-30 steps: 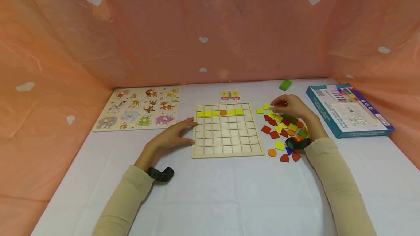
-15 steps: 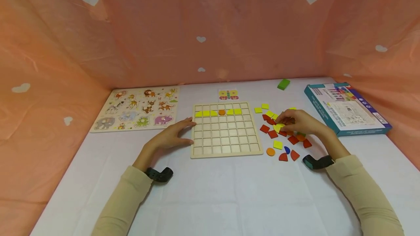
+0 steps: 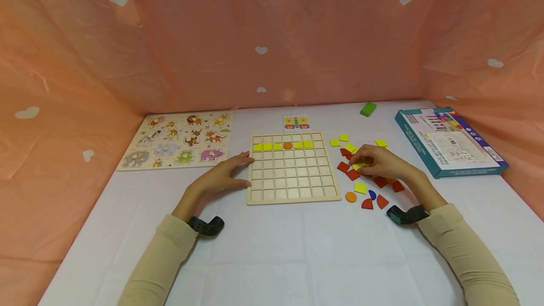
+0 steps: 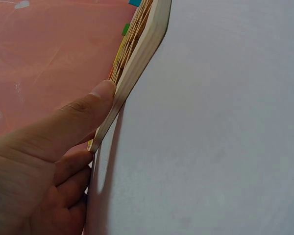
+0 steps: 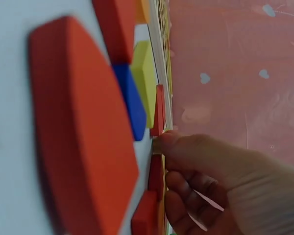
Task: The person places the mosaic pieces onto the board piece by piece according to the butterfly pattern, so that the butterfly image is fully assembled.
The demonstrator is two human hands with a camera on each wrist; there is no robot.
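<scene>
A wooden grid board (image 3: 293,200) lies flat in the middle of the table. One of its upper rows holds yellow tiles (image 3: 267,146) and an orange disc (image 3: 287,145). My left hand (image 3: 221,174) touches the board's left edge with spread thumb and fingers; the left wrist view shows the thumb right at the rim. To the right of the board, my right hand (image 3: 384,162) bends over a loose pile of coloured pieces. Its thumb and fingertips are close about a yellow piece (image 3: 356,166), partly hidden; I cannot tell whether they pinch it.
Red pieces (image 3: 353,174), a yellow square (image 3: 360,188) and a blue half-disc (image 3: 372,194) lie around the pile. A butterfly pattern card (image 3: 296,123) is behind the board. An animal puzzle (image 3: 178,141) lies left, a green block (image 3: 368,109) and flat box (image 3: 452,143) right.
My right hand has come down from the pile's far side onto its middle, then shifted slightly left. A yellow square now shows behind it. My left hand has stayed at the board's edge.
</scene>
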